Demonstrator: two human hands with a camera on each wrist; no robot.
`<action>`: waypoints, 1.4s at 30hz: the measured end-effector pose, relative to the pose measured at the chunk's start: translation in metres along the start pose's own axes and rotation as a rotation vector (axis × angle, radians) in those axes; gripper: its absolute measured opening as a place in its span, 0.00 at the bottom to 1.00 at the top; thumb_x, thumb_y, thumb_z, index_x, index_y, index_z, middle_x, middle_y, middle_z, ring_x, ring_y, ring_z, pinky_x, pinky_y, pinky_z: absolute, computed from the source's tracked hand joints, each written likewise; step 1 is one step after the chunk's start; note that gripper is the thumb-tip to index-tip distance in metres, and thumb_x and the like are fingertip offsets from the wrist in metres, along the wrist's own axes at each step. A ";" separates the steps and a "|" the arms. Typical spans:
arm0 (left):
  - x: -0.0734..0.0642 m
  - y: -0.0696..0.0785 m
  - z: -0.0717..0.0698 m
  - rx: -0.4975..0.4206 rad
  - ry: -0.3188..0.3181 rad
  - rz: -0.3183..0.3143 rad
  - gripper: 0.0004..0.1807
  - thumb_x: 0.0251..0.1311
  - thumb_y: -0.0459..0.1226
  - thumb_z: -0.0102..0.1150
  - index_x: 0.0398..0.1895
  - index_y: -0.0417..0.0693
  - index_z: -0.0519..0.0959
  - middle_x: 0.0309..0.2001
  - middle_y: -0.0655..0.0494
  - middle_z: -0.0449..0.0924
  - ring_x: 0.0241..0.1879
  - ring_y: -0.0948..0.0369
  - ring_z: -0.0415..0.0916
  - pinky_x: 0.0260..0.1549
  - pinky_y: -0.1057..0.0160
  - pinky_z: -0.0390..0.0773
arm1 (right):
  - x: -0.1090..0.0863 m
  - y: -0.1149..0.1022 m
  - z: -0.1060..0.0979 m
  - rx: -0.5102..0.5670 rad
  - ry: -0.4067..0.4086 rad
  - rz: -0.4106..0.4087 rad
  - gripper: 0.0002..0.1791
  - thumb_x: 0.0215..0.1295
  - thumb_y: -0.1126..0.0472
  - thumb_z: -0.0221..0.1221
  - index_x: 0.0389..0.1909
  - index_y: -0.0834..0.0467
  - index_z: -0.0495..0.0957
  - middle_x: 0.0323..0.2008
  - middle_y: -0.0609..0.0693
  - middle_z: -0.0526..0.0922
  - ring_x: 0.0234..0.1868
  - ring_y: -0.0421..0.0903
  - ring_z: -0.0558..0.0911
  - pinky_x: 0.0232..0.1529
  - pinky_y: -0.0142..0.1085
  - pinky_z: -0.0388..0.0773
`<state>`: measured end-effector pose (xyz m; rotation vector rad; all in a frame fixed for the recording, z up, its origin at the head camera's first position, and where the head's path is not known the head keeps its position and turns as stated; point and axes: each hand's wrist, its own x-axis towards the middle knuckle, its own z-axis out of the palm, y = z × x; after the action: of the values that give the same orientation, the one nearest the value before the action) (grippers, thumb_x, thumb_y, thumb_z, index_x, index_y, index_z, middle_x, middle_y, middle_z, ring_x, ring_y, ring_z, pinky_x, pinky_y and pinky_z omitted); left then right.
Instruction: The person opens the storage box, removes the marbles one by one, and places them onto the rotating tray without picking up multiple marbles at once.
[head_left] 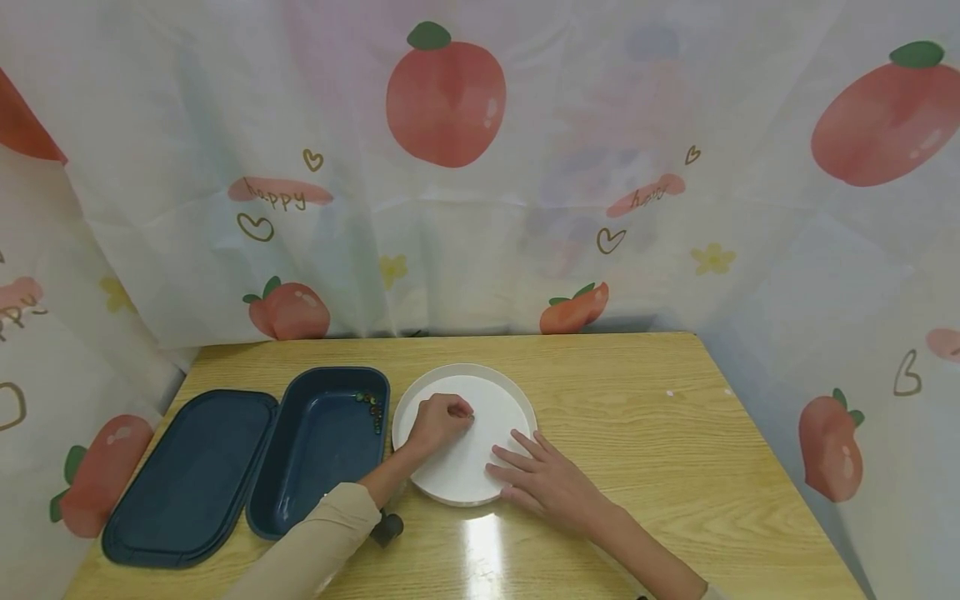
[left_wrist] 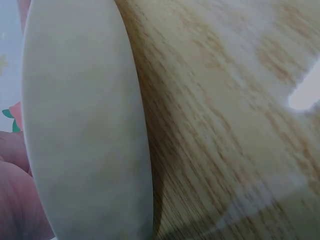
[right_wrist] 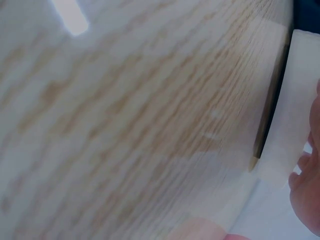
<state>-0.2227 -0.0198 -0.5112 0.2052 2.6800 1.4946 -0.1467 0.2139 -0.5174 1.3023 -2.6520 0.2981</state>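
Topping woodgrain table (head_left: 637, 433): round tray (head_left: 491, 412).

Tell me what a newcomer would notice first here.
The big red fruit print on the pale curtain, top middle of the head view, probably catches the eye first. Then comes the round white tray on the table, left hand over it, right hand at its near right rim. Left of it, small bead-like pieces lie in the far right corner of a dark blue container.
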 end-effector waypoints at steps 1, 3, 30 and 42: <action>0.000 0.000 0.000 0.001 0.001 0.001 0.03 0.53 0.27 0.70 0.29 0.40 0.86 0.27 0.57 0.84 0.30 0.62 0.80 0.34 0.63 0.80 | 0.000 0.000 0.000 -0.001 -0.001 0.000 0.22 0.77 0.46 0.51 0.65 0.46 0.78 0.68 0.46 0.72 0.72 0.57 0.63 0.67 0.59 0.59; 0.000 0.000 0.000 0.003 0.003 0.002 0.03 0.53 0.26 0.70 0.29 0.41 0.86 0.27 0.57 0.84 0.30 0.62 0.80 0.35 0.63 0.80 | 0.000 0.000 -0.001 -0.003 -0.001 -0.001 0.22 0.77 0.46 0.51 0.65 0.46 0.78 0.68 0.46 0.72 0.72 0.57 0.63 0.67 0.58 0.59; -0.006 0.011 -0.010 -0.049 0.025 0.029 0.06 0.54 0.28 0.71 0.36 0.38 0.85 0.31 0.54 0.84 0.33 0.59 0.81 0.34 0.63 0.81 | 0.000 0.000 -0.002 0.015 -0.002 0.002 0.22 0.76 0.47 0.52 0.66 0.46 0.77 0.68 0.46 0.72 0.72 0.58 0.63 0.68 0.59 0.58; -0.025 0.046 -0.053 -0.184 0.021 0.104 0.08 0.59 0.30 0.69 0.42 0.40 0.85 0.38 0.51 0.85 0.39 0.56 0.83 0.39 0.58 0.82 | 0.000 0.000 -0.003 0.019 -0.007 0.006 0.22 0.77 0.47 0.51 0.66 0.46 0.77 0.68 0.46 0.72 0.73 0.57 0.63 0.67 0.59 0.59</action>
<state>-0.2003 -0.0442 -0.4448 0.3235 2.5629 1.7705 -0.1463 0.2141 -0.5149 1.3038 -2.6659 0.3209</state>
